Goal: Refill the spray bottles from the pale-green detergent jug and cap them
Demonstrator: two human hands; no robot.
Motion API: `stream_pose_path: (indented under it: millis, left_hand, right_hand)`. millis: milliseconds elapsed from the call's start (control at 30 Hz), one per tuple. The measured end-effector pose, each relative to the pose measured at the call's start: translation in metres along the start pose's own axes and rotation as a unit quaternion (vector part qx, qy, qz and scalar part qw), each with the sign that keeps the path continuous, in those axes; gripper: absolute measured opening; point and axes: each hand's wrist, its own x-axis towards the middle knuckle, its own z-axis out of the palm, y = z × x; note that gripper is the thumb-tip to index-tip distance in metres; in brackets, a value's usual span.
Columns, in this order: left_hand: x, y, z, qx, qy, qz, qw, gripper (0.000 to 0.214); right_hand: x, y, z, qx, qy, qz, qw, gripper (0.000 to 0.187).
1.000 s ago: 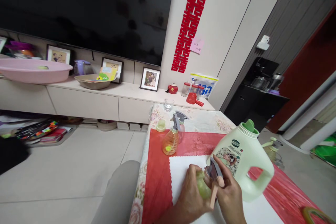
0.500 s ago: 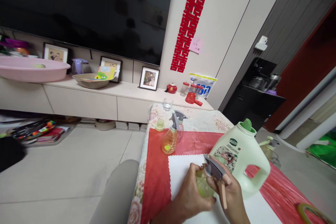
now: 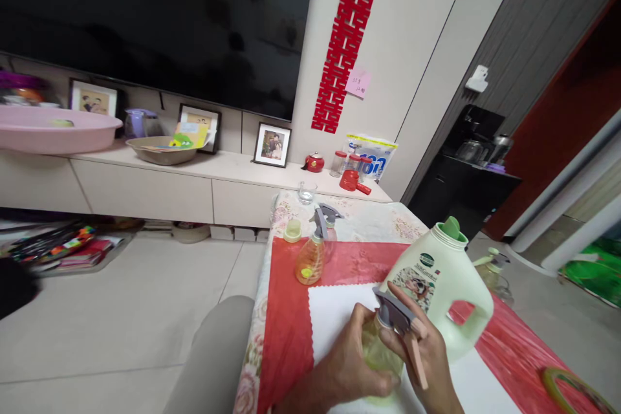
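Note:
My left hand [image 3: 347,362] wraps round the body of a small yellow-green spray bottle [image 3: 378,354] near the table's front edge. My right hand [image 3: 427,362] grips the bottle's grey trigger head [image 3: 394,312], whose pink lever points down. A large pale green detergent jug [image 3: 439,284] with a green cap stands just behind my hands. Further back stand an orange spray bottle [image 3: 310,260] and another spray bottle [image 3: 330,223] behind it.
The table carries a red cloth [image 3: 291,310] and a white mat [image 3: 334,317]. A small green cap [image 3: 293,230], a glass [image 3: 306,192], a tape roll [image 3: 563,383] and a yellow spray bottle [image 3: 492,272] at the right edge lie around. A low cabinet [image 3: 160,187] runs behind.
My right hand has turned the trigger head on the small bottle, so the pink lever swung from pointing left-down to pointing down-right. The view shifted slightly.

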Motion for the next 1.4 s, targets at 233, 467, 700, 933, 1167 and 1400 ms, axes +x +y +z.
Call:
stream_pose_path:
  millis: [233, 467, 700, 933, 1167, 1400]
  left_hand:
    - [0.000, 0.007, 0.001, -0.103, -0.046, 0.069, 0.991, 0.065]
    - [0.001, 0.004, 0.000, -0.068, -0.004, 0.067, 0.995, 0.066]
    - [0.004, -0.002, 0.001, -0.028, 0.026, 0.062, 0.997, 0.071]
    - [0.007, -0.006, 0.002, 0.026, 0.104, 0.012, 0.994, 0.059]
    - [0.006, 0.000, 0.003, 0.073, 0.130, -0.025, 0.988, 0.059]
    - [0.001, 0.003, 0.005, 0.090, 0.078, -0.029, 0.992, 0.064]
  right_hand:
    - [-0.002, 0.016, -0.002, 0.098, -0.070, 0.019, 0.993, 0.051]
    - [-0.004, 0.007, 0.017, 0.147, 0.001, 0.053, 0.988, 0.077]
    - [0.007, -0.012, 0.017, 0.214, -0.065, 0.066, 0.972, 0.040]
    - [0.013, -0.010, 0.025, 0.230, 0.004, 0.055, 0.972, 0.032]
    - [0.036, -0.052, 0.024, 0.247, 0.082, -0.010, 0.965, 0.029]
    - [0.071, -0.113, 0.010, 0.207, 0.108, -0.080, 0.969, 0.039]
